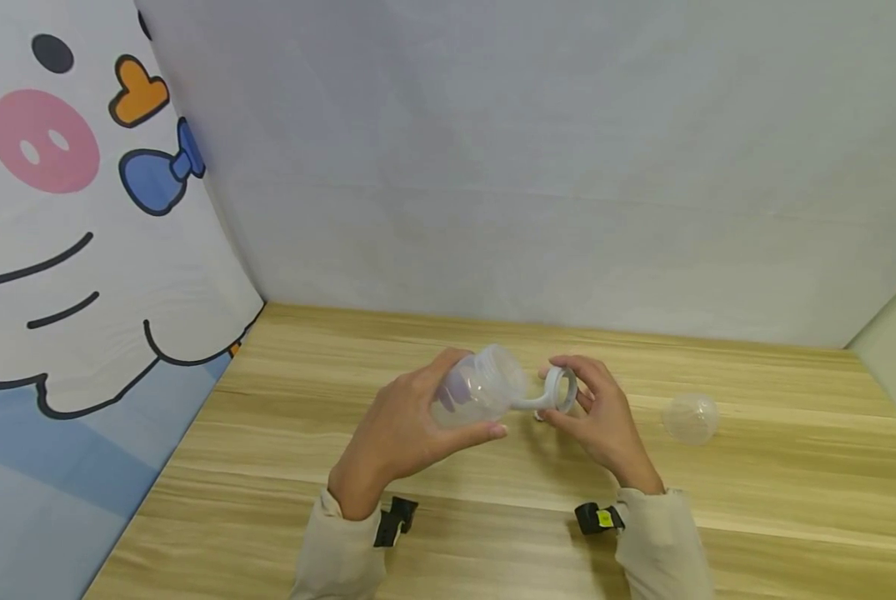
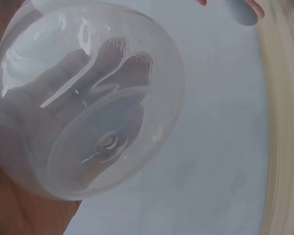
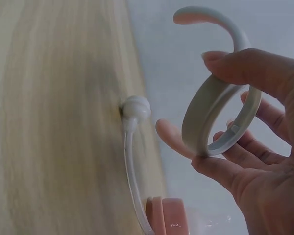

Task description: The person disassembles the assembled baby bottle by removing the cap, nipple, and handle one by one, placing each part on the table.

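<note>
My left hand (image 1: 406,421) grips a clear baby bottle (image 1: 478,387), tilted with its mouth toward the right. In the left wrist view the rounded base of the bottle (image 2: 108,142) faces the camera, and fingers show through its wall. My right hand (image 1: 601,412) pinches a pale grey handle ring (image 1: 553,387) between thumb and fingers. Its curved handle arms (image 3: 237,34), pink on the inner side, stick out from the ring in the right wrist view. One handle reaches toward the bottle's mouth and overlaps it in the head view.
A clear dome cap (image 1: 691,418) lies on the wooden table (image 1: 778,483) to the right. In the right wrist view, a straw (image 3: 131,171) with a white ball end (image 3: 136,107) runs to a pink collar (image 3: 169,215). A grey-white wall (image 1: 538,167) stands behind the table.
</note>
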`<state>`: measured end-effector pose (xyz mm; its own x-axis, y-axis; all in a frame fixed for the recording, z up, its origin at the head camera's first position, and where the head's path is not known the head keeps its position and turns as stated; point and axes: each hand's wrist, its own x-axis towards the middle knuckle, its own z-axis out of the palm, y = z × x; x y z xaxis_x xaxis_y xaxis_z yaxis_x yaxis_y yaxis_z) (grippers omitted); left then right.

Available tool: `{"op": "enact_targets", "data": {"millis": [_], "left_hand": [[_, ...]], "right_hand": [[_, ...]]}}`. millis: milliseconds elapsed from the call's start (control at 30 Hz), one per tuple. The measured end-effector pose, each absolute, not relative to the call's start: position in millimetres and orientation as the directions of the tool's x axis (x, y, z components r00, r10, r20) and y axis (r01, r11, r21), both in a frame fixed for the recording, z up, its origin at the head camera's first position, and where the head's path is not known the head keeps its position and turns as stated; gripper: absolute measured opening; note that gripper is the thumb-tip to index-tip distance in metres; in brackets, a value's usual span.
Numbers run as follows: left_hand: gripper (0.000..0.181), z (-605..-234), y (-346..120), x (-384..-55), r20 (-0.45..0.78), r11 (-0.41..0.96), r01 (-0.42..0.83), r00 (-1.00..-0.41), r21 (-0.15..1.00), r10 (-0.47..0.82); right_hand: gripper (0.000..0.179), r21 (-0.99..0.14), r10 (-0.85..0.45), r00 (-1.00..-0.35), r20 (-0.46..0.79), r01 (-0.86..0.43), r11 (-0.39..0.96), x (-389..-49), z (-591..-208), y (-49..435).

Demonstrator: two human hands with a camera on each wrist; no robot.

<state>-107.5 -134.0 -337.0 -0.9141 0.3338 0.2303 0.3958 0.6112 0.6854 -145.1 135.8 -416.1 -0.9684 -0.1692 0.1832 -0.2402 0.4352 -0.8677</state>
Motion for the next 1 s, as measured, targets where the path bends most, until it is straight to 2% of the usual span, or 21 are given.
{"op": "enact_targets", "data": {"millis": [233,633,1000], "left_hand": [[0.068,-337,-134,-107,0.204,0.615,0.373,-0.922,0.695,0.328],[0.068,-338,-135,-107,0.192,0.609,0.363,-0.925,0.705,0.329],[0.067,-338,-135,-107,0.184,0.610,0.358,-0.926,0.707,0.330]], "right_hand": [[0.065,-0.837,-0.183,-0.962,0.205,-0.269,0.476,-147,-424,135],[0.065,-0.835,-0.209,-0.955,0.211,-0.287,0.470,-148,-430,132],[0.069,-0.727,-0.264,-0.930,0.256,-0.366,0.581,-147,-434,131]]}}
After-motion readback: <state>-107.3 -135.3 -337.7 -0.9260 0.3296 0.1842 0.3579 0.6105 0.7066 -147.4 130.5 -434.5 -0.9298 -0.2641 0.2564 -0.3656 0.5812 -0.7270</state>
